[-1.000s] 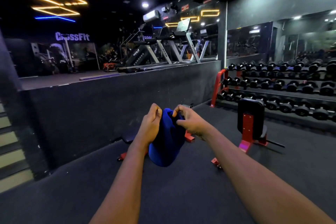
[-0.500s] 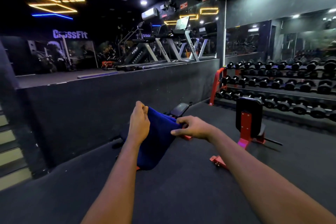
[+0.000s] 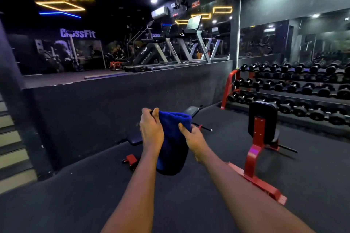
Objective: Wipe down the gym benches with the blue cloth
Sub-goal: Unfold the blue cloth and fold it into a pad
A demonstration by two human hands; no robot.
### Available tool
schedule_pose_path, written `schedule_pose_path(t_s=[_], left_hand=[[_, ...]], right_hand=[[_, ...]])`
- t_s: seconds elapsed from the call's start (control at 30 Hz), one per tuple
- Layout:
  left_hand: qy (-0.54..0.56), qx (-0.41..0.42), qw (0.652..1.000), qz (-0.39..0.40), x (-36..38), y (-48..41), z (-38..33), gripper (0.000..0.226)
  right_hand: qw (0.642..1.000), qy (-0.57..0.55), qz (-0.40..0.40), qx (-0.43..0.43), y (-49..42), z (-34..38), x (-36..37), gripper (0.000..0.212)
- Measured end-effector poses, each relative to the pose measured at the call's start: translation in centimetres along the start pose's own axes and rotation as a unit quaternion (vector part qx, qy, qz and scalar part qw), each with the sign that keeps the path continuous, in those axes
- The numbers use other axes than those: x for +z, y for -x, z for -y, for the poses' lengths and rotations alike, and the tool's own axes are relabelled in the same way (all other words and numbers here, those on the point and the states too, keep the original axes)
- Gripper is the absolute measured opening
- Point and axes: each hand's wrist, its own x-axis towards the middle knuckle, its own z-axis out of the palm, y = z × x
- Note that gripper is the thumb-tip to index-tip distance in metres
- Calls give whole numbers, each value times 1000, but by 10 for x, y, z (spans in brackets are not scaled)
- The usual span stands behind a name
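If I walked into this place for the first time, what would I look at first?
Probably the bright blue cloth in the middle, held by the left hand and the right hand in front of a flat bench. Next, the glowing orange lights on the ceiling at upper left. Then the long dumbbell rack along the right wall, behind a red-framed bench.

I'm seeing a bare left forearm point(image 3: 132, 195) showing at 7 o'clock and a bare right forearm point(image 3: 246, 195) at 5 o'clock. The left hand point(image 3: 151, 130) and right hand point(image 3: 193, 138) are going ungloved; the right thumbnail point(image 3: 180, 124) is glinting yellowish.
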Motion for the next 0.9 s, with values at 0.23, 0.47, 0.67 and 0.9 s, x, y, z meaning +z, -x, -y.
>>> schedule_pose_path(t_s=[0.23,0.47,0.67,0.9], left_hand=[[-39,-76,996,26,-3,20,14,26],[-39,-59,995,66,-22,22,55,28],[-68,-68,995,32,-46,-17,122,16],[-92,-82,992,18,-89,-114,224,12]], right_hand=[[981,159,-78,-74,-23,-16,6,20],[982,173,-9,-73,-39,-38,22,25],[989,141,38,-31,-79,-69,86,27],[987,146,61,-11,-163,-99,204,29]])
